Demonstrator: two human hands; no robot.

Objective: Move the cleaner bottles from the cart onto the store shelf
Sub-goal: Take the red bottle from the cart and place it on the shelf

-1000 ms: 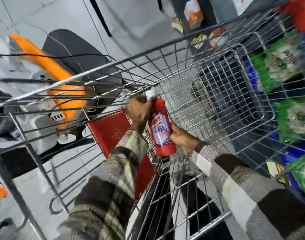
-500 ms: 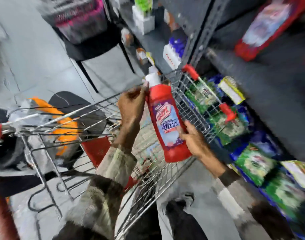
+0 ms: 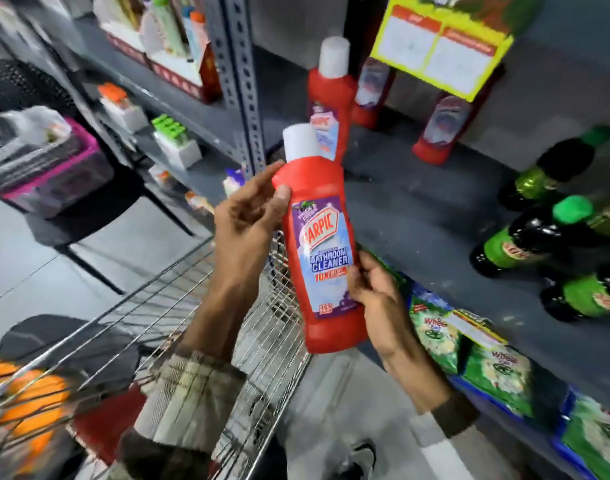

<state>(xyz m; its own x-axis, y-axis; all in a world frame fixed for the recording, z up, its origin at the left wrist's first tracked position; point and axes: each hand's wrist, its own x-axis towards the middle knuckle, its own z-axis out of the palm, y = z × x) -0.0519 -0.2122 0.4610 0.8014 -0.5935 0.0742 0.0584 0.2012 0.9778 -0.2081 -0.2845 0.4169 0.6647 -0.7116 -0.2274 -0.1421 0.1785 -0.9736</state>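
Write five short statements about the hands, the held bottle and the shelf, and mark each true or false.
1. Both hands hold the red bottle. True: the left hand is at its shoulder, the right hand near its base.
2. The held bottle's cap is green. False: it is white.
3. Red bottles already stand on the shelf. True: one stands just behind the held bottle, with more further back.
4. The held bottle rests on the shelf. False: it is in the air, above the cart.
5. The green-capped bottles stand left of the red ones. False: they are to the right.
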